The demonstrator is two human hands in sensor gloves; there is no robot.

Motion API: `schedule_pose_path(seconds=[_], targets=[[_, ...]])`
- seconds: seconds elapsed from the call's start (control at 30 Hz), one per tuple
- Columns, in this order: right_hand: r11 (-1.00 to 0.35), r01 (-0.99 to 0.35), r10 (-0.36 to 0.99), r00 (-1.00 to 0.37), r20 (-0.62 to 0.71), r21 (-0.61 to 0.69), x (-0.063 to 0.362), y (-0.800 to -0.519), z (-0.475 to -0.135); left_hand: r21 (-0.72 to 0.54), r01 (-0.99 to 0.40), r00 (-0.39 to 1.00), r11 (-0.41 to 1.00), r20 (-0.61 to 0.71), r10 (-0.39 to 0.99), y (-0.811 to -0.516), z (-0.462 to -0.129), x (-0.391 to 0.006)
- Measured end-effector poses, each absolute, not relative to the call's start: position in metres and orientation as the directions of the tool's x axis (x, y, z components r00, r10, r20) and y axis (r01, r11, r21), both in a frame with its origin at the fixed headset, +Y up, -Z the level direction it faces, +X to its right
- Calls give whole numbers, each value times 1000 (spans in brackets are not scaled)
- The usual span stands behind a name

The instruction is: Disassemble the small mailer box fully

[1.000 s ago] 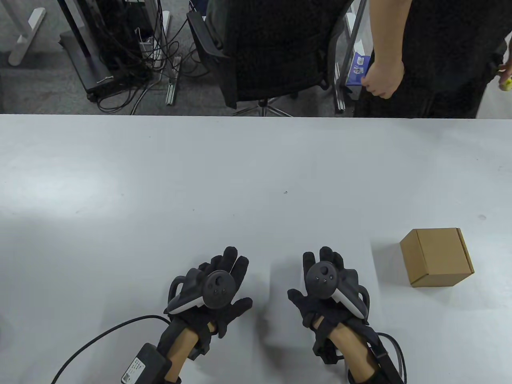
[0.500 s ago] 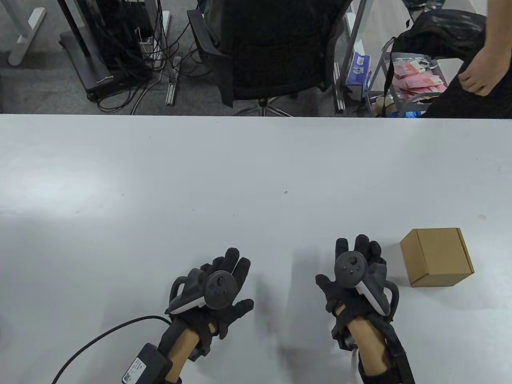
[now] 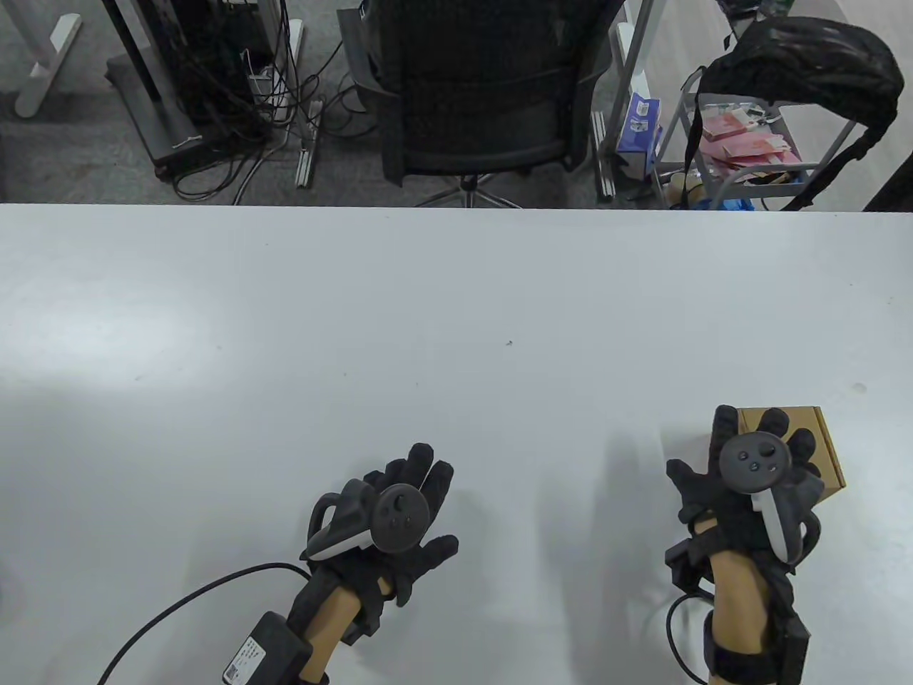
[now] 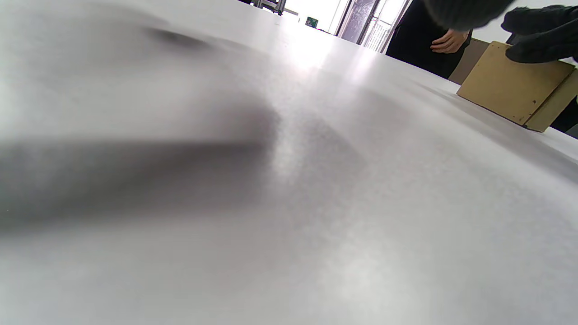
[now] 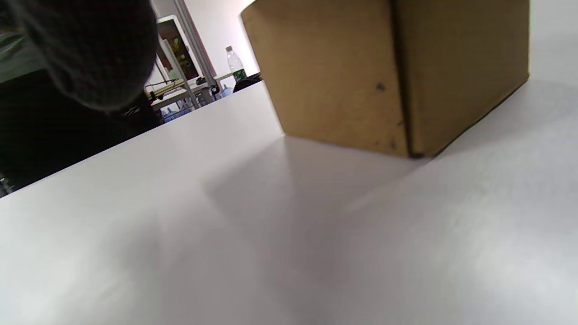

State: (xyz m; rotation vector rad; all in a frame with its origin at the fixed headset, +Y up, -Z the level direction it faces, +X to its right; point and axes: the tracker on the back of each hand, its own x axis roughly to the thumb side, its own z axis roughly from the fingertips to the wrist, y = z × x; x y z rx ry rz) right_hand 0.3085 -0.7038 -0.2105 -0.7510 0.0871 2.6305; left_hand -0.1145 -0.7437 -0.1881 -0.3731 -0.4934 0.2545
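We see box [image 3: 827, 446] closed, upright on table [image 3: 428, 321], near its right front edge. Our right hand [image 3: 749, 492] over box's top, fingers [image 4: 537, 43] spread, tips on or just above top face; contact unclear. Our left hand [image 3: 389, 517] well apart to left, palm down near table, fingers spread, holding nothing.

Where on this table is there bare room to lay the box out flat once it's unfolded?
Bare white table runs from the far edge down to both hands, and between the left hand and right hand. It is crowded only where the mailer box sits.
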Motion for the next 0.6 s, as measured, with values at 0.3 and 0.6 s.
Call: schedule_pose_path(seconds=[0.3,0.6], targets=[[-931,-363,329,-768,-550,-51,349,-703,-226,-426,-139,846,894,417,331,-747,-188,-103],[-929,-370,310,-771,-557,-5,377,-705,-234,-439,-139,849,888,409,335,-748,-190,-103]])
